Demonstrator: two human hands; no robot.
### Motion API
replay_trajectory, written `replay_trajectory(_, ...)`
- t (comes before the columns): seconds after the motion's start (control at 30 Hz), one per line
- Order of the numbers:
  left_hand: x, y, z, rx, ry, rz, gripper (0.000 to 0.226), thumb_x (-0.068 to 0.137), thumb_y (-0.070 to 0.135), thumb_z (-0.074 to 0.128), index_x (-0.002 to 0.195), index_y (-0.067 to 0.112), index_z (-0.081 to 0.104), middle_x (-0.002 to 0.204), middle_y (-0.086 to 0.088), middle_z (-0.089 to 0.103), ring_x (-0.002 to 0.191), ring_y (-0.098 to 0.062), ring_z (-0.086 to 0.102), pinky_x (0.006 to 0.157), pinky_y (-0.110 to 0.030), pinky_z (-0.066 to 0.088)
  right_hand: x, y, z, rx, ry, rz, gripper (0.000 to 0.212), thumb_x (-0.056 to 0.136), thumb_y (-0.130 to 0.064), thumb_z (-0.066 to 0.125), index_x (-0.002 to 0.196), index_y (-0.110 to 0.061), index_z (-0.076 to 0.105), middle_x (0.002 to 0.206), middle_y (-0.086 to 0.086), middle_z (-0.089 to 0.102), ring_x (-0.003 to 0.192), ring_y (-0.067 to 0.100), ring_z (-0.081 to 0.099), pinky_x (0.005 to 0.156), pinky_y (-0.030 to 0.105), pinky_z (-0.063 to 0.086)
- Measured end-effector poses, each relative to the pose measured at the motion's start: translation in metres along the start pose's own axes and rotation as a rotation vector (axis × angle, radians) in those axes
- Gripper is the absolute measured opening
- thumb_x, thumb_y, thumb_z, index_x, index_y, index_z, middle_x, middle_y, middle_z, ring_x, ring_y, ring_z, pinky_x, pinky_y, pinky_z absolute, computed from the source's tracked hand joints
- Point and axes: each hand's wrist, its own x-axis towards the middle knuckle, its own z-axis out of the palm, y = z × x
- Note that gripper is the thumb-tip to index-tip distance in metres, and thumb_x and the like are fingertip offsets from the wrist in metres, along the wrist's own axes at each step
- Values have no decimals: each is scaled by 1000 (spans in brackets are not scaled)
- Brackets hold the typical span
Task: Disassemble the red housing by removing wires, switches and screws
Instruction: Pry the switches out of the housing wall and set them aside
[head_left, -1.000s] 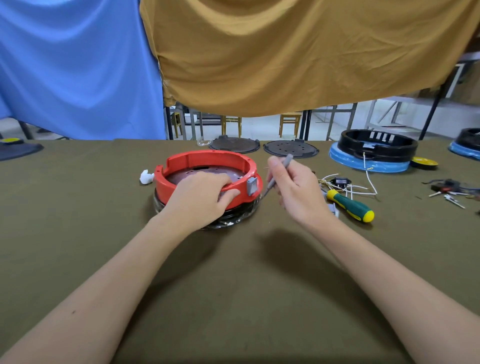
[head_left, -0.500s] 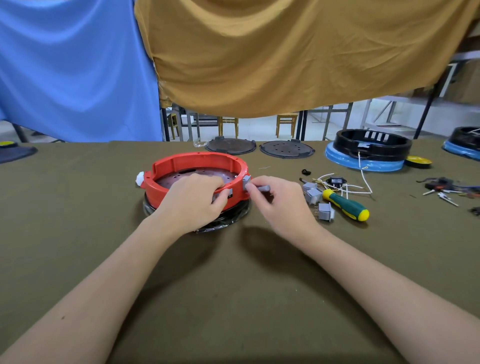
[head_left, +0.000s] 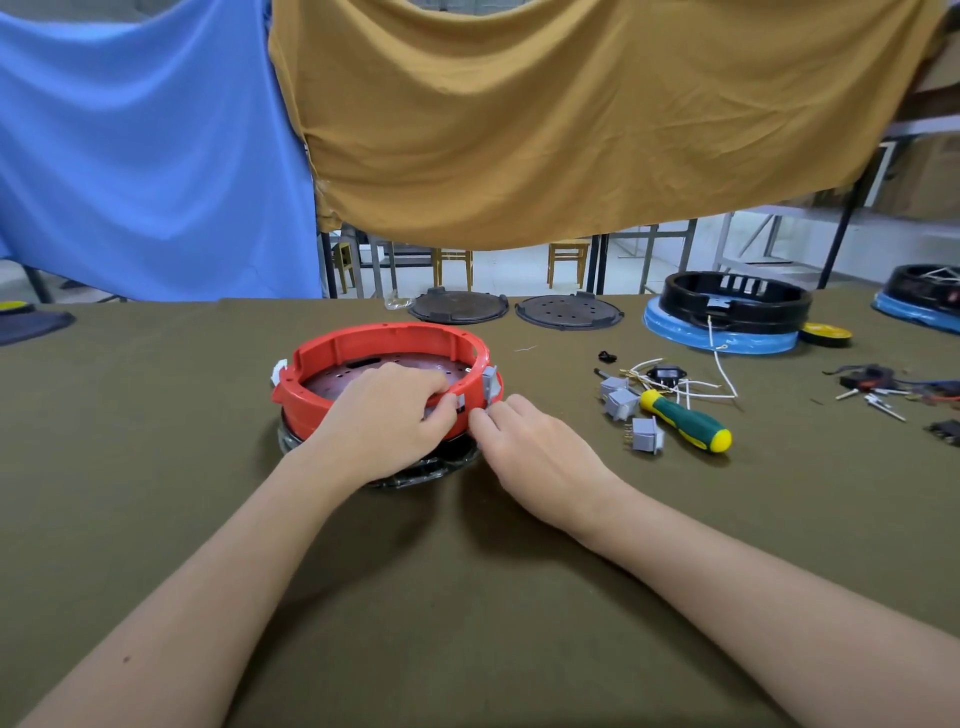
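Note:
The red housing (head_left: 363, 340), a round ring, sits on a dark base in the middle of the table. My left hand (head_left: 384, 421) grips its near rim, thumb against a grey switch (head_left: 459, 402) set in the wall. My right hand (head_left: 535, 452) lies just right of it, curled fingertips touching the red wall beside that switch; whether it holds anything is hidden. A second grey switch (head_left: 490, 382) sits in the rim further right. Three loose grey switches (head_left: 621, 404) and white wires (head_left: 691, 384) lie to the right.
A green and yellow screwdriver (head_left: 685, 421) lies beside the loose switches. Two dark round plates (head_left: 457, 306) rest at the table's far edge. A black housing on a blue base (head_left: 727, 317) stands at the back right, with small metal parts (head_left: 878, 400) near the right edge.
My right hand has dropped from above the rim to the housing's near wall, and the thin grey tool it held is out of sight. My left hand has kept its grip on the rim.

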Motion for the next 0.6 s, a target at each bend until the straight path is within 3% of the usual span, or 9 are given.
replay_trajectory(0.17,1,-2,1,19,-3,10,38,99,34,46,62,26,38,59,6,48,61,-20,48,57,-34,28,0,5,5,138,-97,82,8,90,0,58,92,-5,63,82,10,61,78,30,56,67,38,45)
replay_trajectory(0.2,1,-2,1,22,-6,8,37,99,34,46,63,26,40,59,5,48,61,-21,48,58,-34,28,0,4,5,167,-70,99,4,90,-2,63,90,-5,64,79,10,61,75,29,56,65,38,45)
replay_trajectory(0.27,2,-3,1,24,-11,10,39,99,34,46,62,25,38,57,7,46,59,-19,46,57,-34,26,0,0,5,151,-6,101,15,75,6,71,80,-6,63,71,8,59,65,28,56,55,36,47)
replay_trajectory(0.33,2,-5,1,22,-12,16,42,98,33,47,59,26,35,54,8,44,54,-14,43,54,-33,23,1,-3,3,94,28,82,19,66,11,60,74,-6,62,65,8,57,59,27,56,46,32,46)
replay_trajectory(0.43,2,-5,1,9,-11,23,41,97,33,48,59,24,38,52,7,45,51,-8,43,49,-28,22,-1,-5,-1,-9,14,14,33,72,1,32,73,-8,63,64,6,57,58,24,57,43,30,44)
replay_trajectory(0.6,2,-5,0,9,-14,35,41,98,32,48,59,23,38,52,7,44,50,-8,42,49,-28,22,-1,-6,-3,-29,6,12,34,75,0,32,75,-8,64,66,6,58,59,24,57,43,31,44)
